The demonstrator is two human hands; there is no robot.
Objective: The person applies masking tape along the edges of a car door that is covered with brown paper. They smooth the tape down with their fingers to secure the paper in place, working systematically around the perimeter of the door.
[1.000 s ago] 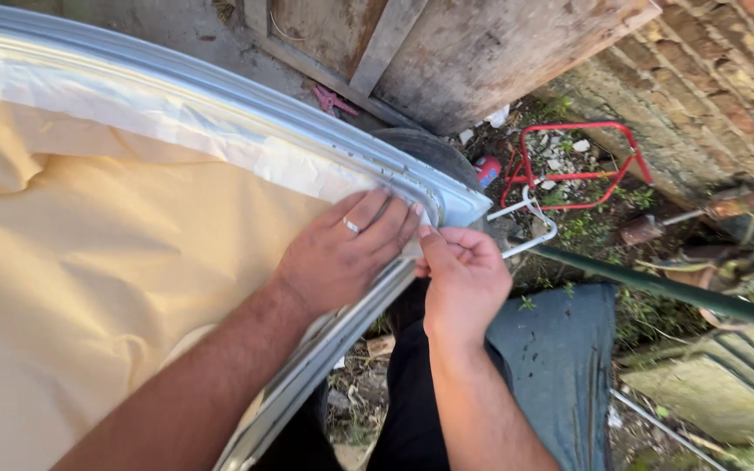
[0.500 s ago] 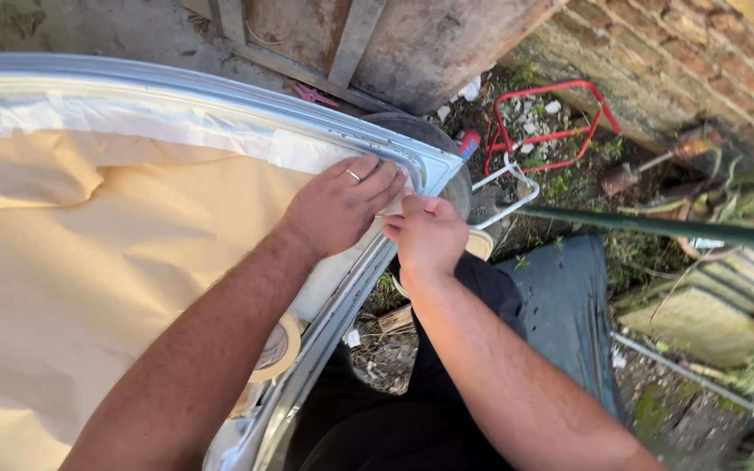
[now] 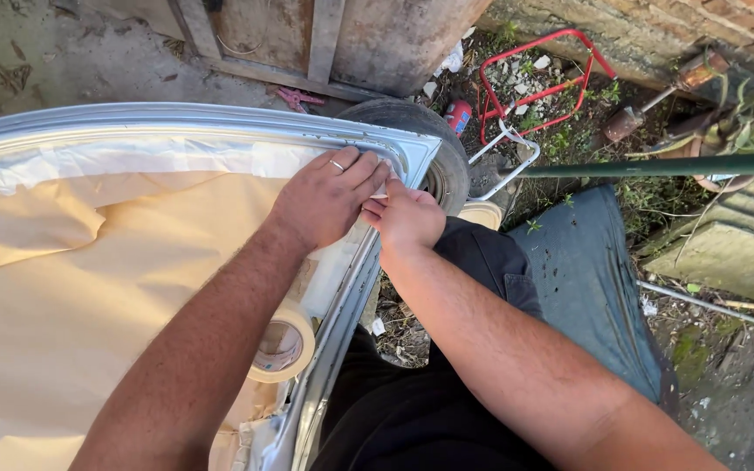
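Note:
My left hand (image 3: 325,196), with a ring on one finger, lies flat on the corner of a silver car panel (image 3: 220,118), pressing pale masking tape (image 3: 133,161) onto it. My right hand (image 3: 405,218) is right beside it at the panel's edge, fingers pinched together on the end of the tape strip. Beige masking paper (image 3: 71,288) covers most of the panel. A roll of masking tape (image 3: 281,344) hangs around my left forearm near the elbow.
A black tyre (image 3: 434,148) stands just past the panel's corner. Beyond it are a red metal frame (image 3: 538,65), a wooden board (image 3: 325,39), a brick wall (image 3: 700,26) and a green pole (image 3: 656,166). A blue cloth (image 3: 586,279) lies on the weedy ground.
Both hands have stayed at the panel corner while the view shifted; the right hand has drawn closer against the left. The tape roll on my forearm has come into view.

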